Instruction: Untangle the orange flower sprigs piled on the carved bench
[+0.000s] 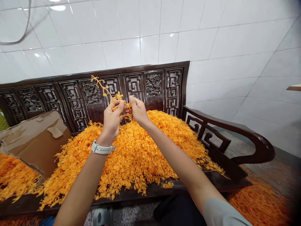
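A thin, branching orange plastic sprig rises up and left out of my left hand. That hand is closed round its stem, thumb against fingers, and wears a pale watch strap on the wrist. Touching the same strands, my right hand pinches orange pieces at the sprig's near end. Loose strands hang just below the fingers. Both hands are held above a big heap of small orange branching pieces on a dark carved wooden bench.
A torn cardboard box stands at the left, with more orange pieces in front of it. The bench's curved armrest juts out at the right. Thin orange strands lie on the floor. White tiles cover the wall behind.
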The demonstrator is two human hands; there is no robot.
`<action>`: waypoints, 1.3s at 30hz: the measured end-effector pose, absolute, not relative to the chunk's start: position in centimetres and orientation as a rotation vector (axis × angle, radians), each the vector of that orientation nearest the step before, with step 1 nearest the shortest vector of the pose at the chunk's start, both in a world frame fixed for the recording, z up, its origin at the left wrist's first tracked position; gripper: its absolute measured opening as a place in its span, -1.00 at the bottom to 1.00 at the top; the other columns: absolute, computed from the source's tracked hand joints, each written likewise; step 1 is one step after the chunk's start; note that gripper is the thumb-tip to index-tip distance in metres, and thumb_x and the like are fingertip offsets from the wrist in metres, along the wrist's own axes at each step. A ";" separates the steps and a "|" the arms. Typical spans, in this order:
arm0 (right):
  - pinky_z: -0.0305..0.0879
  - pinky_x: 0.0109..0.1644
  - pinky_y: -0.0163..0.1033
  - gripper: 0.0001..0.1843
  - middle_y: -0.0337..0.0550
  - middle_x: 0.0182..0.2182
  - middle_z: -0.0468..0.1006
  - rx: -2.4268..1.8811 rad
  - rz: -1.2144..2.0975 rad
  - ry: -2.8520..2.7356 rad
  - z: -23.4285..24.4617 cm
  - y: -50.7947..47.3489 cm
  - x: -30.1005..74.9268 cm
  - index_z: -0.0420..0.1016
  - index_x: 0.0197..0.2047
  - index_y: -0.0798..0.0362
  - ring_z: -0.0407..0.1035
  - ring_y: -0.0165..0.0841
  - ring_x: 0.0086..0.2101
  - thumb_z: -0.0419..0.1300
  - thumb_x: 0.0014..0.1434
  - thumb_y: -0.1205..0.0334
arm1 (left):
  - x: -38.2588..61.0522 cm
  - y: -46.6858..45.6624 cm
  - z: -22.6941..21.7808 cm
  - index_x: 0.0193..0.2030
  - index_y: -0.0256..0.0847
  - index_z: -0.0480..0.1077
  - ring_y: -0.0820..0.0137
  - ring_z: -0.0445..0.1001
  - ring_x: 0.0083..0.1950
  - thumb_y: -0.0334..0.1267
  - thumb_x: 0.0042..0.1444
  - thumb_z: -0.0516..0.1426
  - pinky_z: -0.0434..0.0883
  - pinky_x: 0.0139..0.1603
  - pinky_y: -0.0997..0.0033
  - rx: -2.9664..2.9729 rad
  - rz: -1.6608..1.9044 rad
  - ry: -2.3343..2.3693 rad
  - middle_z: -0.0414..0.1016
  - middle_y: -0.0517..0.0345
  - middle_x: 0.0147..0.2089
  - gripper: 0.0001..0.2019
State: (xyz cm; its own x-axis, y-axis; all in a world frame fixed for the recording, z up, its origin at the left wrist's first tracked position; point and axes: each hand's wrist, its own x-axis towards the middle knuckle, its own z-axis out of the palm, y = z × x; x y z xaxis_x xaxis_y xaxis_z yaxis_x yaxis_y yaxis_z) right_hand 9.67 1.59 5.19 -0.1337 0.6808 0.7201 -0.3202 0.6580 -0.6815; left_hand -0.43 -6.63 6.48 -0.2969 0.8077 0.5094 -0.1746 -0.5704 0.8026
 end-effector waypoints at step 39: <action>0.29 -0.10 -0.16 -0.44 -0.14 -0.26 0.47 -0.302 0.666 -1.504 4.3 0.1 6.7 0.38 -0.18 -0.06 0.38 -0.29 -0.23 -0.08 0.46 -0.37 | -0.9 -7.0 6.0 -0.16 -0.17 0.57 0.42 0.55 -0.19 -0.31 0.29 0.30 0.46 -0.12 0.48 1.629 2.081 0.957 0.61 0.09 -0.16 -0.98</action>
State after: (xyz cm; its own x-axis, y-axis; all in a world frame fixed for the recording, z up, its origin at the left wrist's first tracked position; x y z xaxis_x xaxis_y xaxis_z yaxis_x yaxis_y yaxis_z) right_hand 6.67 0.11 4.30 -0.0656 0.5752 0.8154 -0.2177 0.7892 -0.5742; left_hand -0.90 -7.02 5.99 -0.2922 0.6241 0.7246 0.1438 -0.7204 0.6785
